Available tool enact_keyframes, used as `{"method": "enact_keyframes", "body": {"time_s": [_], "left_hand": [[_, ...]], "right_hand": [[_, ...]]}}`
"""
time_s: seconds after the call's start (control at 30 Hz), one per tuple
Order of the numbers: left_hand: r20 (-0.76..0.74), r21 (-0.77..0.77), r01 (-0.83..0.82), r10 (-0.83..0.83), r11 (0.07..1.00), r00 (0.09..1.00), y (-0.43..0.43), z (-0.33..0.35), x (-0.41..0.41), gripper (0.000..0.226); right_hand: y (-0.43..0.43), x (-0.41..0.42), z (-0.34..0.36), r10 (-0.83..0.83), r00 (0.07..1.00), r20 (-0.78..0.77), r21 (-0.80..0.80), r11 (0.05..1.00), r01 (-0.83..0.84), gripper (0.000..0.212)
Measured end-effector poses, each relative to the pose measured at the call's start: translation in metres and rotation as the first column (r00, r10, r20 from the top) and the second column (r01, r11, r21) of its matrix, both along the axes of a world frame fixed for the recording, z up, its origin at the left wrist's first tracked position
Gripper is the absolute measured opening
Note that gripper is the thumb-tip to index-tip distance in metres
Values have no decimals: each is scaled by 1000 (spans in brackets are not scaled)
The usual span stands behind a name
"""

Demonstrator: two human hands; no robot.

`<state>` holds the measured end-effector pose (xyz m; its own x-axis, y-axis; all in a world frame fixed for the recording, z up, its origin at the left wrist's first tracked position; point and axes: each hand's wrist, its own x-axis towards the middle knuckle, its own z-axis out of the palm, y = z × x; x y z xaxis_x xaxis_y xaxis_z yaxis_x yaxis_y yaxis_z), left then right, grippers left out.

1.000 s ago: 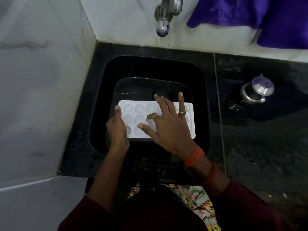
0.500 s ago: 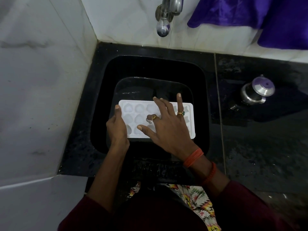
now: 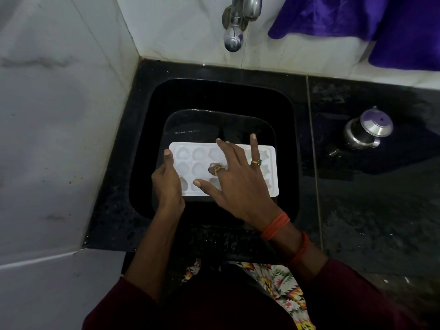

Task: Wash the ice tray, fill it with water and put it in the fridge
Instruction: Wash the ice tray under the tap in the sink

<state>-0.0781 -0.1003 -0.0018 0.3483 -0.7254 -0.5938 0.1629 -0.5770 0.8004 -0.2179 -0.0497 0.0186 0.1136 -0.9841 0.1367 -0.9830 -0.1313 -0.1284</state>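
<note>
A white ice tray [image 3: 190, 160] with shaped cavities lies flat over the black sink [image 3: 289, 129], cavities up. My left hand [image 3: 167, 184] grips the tray's left short edge, thumb along its rim. My right hand [image 3: 238, 179] rests spread on top of the tray, fingers pressing into the middle and right cavities, covering much of them. Two rings show on that hand. No water runs from the steel tap [image 3: 234, 25] on the back wall.
A dark basin [image 3: 214, 120] sits inside the sink under the tray. A steel lidded jug [image 3: 366, 129] stands on the black counter [image 3: 381, 210] to the right. Purple cloth [image 3: 357, 22] hangs on the back wall. White tiled walls close in left and behind.
My right hand's fingers have shifted slightly over the tray's cavities. The tray and my left hand have stayed in place.
</note>
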Motion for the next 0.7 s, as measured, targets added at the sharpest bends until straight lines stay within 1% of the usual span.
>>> {"method": "enact_keyframes", "body": {"time_s": [0.13,0.27,0.4,0.47,0.7], "left_hand": [[3,-6,0,0,1000,1000,1,0,0,35],[28,11,14,-14,1000,1000,1,-3,2,38],[33,17,16,-16,1000,999,2,-4,3,38],[29,13,14,-15,1000,999,2,-5,3,38],[5,3,-1,1,1000,1000,3,-6,4,37]], "right_hand": [[-1,0,0,1,1000,-2,-20,1000,-1,70],[0,0,-4,2,1000,-11,17,1000,-2,72],[1,-1,0,10,1000,-14,-21,1000,-10,71],[1,-1,0,10,1000,-20,-37,999,-11,69],[5,-2,-4,4,1000,-4,-17,1000,-4,64]]}}
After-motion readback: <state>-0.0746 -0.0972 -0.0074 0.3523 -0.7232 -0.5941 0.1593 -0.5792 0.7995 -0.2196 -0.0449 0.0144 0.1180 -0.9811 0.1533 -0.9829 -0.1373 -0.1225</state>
